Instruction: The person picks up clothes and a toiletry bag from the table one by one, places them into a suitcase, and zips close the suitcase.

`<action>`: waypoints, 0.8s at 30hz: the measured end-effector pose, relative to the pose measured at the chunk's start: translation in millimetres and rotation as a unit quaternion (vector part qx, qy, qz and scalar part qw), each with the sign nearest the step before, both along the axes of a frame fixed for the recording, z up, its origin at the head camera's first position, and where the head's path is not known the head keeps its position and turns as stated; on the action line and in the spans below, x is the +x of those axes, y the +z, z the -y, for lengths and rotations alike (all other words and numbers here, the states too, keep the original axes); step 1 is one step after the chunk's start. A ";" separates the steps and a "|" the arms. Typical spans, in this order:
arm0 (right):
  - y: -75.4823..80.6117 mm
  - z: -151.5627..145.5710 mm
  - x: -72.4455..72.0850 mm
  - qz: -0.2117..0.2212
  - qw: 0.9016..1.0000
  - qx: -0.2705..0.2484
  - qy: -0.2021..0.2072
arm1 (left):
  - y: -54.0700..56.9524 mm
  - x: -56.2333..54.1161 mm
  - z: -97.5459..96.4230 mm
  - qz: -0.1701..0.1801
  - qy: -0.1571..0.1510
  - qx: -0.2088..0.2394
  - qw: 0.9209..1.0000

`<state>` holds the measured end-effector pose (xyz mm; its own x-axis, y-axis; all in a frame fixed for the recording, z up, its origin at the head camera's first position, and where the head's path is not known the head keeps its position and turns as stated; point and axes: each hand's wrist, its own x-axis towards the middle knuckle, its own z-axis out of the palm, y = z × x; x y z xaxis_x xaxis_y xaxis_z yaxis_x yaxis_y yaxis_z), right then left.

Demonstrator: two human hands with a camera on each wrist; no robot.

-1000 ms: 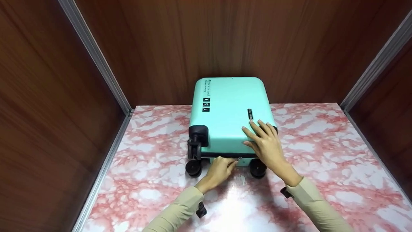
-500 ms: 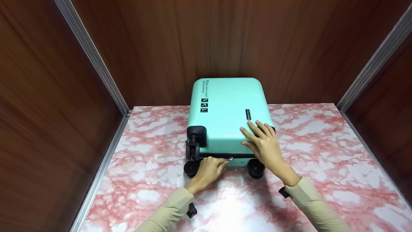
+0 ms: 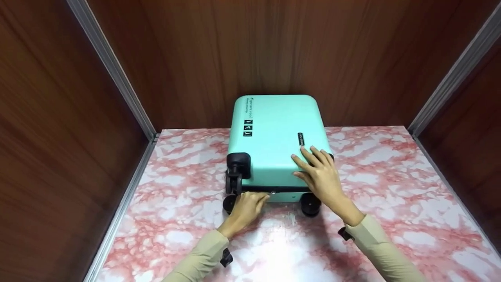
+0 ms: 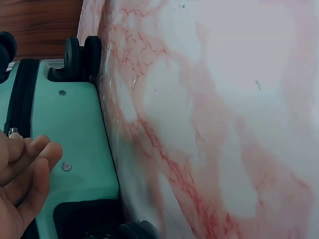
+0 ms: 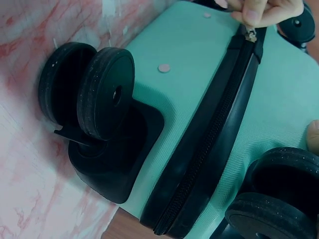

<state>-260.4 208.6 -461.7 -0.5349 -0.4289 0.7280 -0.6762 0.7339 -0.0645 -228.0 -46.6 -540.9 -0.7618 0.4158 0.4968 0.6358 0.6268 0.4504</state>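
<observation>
A mint-green hard-shell suitcase (image 3: 276,121) lies flat, its wheeled end facing me. My left hand (image 3: 245,207) pinches the zipper pull (image 5: 250,34) at the middle-left of that end, close to the left wheels. Between the pull and the right corner, the black zipper (image 5: 204,144) looks meshed in the right wrist view. With fingers spread, my right hand (image 3: 321,176) rests on the suitcase's front right corner, its thumb on the end face. The pull is mostly covered by fingertips in the left wrist view.
Black caster wheels (image 3: 310,204) stick out from the suitcase's near end. Beneath lies a red-and-white marbled surface (image 3: 188,176). A brown wood-grain panel (image 3: 274,47) stands right behind the suitcase, with more panels and grey metal rails (image 3: 113,66) at the sides.
My left hand has slid left along the near end, taking the zipper pull with it. The right hand keeps its place on the suitcase; the view has shifted slightly.
</observation>
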 end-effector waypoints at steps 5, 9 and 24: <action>-1.0 1.8 -0.3 -0.006 1.000 0.005 0.000 | -5.1 2.5 9.7 -0.038 0.014 0.001 0.999; -1.2 0.3 -0.9 -0.010 1.000 0.004 0.001 | -10.0 4.6 22.9 -0.065 0.037 0.013 0.997; -2.0 0.3 -0.7 -0.007 1.000 0.004 -0.001 | -20.0 3.8 45.7 -0.061 0.044 0.052 0.996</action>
